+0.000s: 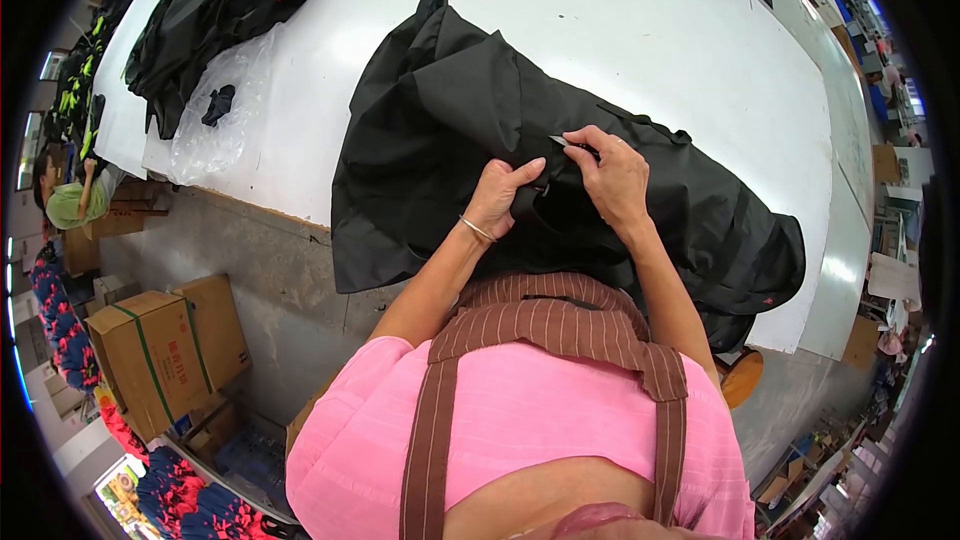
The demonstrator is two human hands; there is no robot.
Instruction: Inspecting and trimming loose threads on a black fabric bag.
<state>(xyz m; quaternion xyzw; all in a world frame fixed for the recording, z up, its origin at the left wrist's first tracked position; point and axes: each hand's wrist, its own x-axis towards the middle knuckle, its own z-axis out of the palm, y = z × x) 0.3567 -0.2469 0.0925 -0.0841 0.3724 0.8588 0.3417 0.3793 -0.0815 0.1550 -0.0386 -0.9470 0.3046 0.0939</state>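
A large black fabric item (650, 175) is spread in folds over the white table in front of me; whether it is a garment or a bag cannot be made out. My left hand (497, 195) is closed on a fold near its middle, thumb pointing toward the right hand. Just right of that, my right hand (612, 175) is closed around a small tool with a pointed metal blade (559, 141), which looks like thread snips. Its tip is close above the black fabric, pointing left. Fingers hide most of the tool.
More black fabric items (215, 25) lie at the table's far left, beside a clear plastic bag (225, 130) with a small dark piece on it. The white table's (690, 20) edge runs before me. A cardboard box (170, 350) stands left on the floor. Another person (80, 200) is at far left.
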